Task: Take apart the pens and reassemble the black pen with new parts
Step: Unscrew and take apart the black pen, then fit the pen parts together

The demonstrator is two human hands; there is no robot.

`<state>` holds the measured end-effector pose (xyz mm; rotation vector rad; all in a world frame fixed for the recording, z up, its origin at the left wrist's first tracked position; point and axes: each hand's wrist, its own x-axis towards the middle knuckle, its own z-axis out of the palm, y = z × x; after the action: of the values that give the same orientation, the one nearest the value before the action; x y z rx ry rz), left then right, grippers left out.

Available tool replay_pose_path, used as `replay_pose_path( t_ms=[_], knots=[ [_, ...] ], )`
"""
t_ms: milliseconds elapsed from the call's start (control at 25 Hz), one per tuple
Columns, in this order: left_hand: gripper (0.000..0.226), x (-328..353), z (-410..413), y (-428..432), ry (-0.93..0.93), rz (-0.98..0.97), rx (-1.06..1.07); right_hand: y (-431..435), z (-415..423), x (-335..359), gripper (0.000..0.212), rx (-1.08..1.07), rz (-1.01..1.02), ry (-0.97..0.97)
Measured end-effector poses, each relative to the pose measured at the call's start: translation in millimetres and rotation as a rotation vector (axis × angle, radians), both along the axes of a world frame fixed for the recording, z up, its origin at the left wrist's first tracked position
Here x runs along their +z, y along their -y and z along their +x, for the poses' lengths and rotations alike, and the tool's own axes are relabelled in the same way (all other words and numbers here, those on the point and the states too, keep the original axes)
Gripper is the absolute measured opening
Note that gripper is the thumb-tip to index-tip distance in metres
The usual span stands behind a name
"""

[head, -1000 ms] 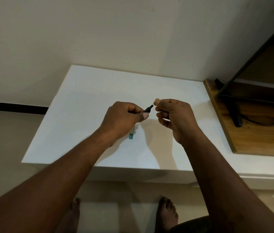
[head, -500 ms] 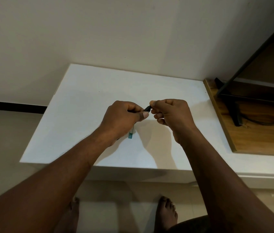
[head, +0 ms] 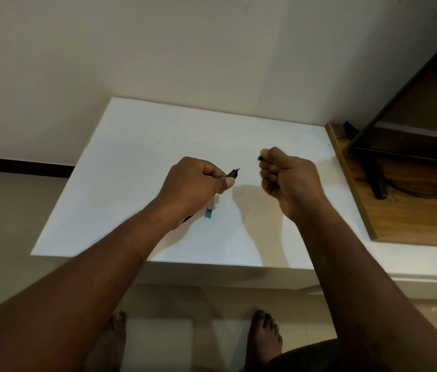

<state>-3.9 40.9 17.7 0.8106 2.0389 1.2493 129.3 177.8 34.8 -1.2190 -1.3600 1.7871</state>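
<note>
My left hand (head: 196, 186) is closed around the black pen (head: 233, 173), whose front end sticks out past my thumb with a pale tip showing. Most of its barrel is hidden inside the fist. My right hand (head: 285, 178) is held apart to the right, fingers curled, pinching a small black pen part (head: 260, 158) at the fingertips. A second pen with a teal end (head: 210, 210) lies on the white table (head: 137, 157) just below my left hand, partly covered by it.
The white table stands against a pale wall. A wooden board (head: 410, 210) with a black metal stand and a dark cable sits at the right edge. My bare feet are on the tiled floor below the table's front edge.
My hands were together at the pen's front end half a second ago. Now my right hand has pulled away to the right with a small black part, and a pale tip shows on the pen.
</note>
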Motion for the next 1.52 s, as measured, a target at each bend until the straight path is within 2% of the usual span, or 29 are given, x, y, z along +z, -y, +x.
replay_pose_path(
  t_ms=[80, 200, 280, 440, 840, 1040, 1120, 1200, 1240, 1320, 1520],
  knots=[
    [0.013, -1.6, -3.0, 0.9, 0.006, -0.005, 0.016, -15.4, 10.4, 1.9, 0.016, -0.047, 0.132, 0.057],
    [0.014, -3.1, -3.2, -1.3, -0.013, -0.011, 0.031, -27.1, 19.9, -3.5, 0.015, 0.042, 0.538, 0.411],
    [0.016, -5.2, -1.3, -1.8, -0.035, -0.025, 0.039, -26.4, 19.5, -13.1, 0.015, 0.125, 0.730, 0.596],
    [0.017, -8.6, -2.3, -0.9, -0.072, -0.041, 0.041, -24.7, 17.2, -31.6, 0.012, 0.231, 0.839, 0.779],
    [0.018, -10.2, -3.3, -3.0, -0.072, -0.040, 0.045, -26.8, 14.9, -34.8, 0.017, 0.229, 0.847, 0.832],
    [0.019, -9.3, -1.3, -2.4, -0.074, -0.049, 0.034, -27.0, 16.7, -18.5, 0.024, 0.112, 0.853, 0.745],
    [0.018, -8.4, -0.3, -3.1, -0.080, -0.046, 0.027, -21.0, 11.6, -8.4, 0.023, 0.104, 0.713, 0.553],
    [0.016, -7.0, 1.9, -3.5, -0.096, -0.042, 0.013, -7.2, 3.2, -0.4, 0.021, 0.216, 0.411, 0.329],
    [0.015, -6.7, 2.8, -3.5, -0.101, -0.034, 0.006, -0.5, -0.2, 0.1, 0.022, 0.290, 0.312, 0.277],
    [0.014, -6.5, 3.6, -2.5, -0.106, -0.015, -0.010, 10.2, -5.0, -3.0, 0.022, 0.365, 0.242, 0.261],
    [0.016, -6.0, 3.5, -1.3, -0.116, -0.017, -0.018, 14.9, -6.4, -3.6, 0.022, 0.333, 0.114, 0.199]
  ],
)
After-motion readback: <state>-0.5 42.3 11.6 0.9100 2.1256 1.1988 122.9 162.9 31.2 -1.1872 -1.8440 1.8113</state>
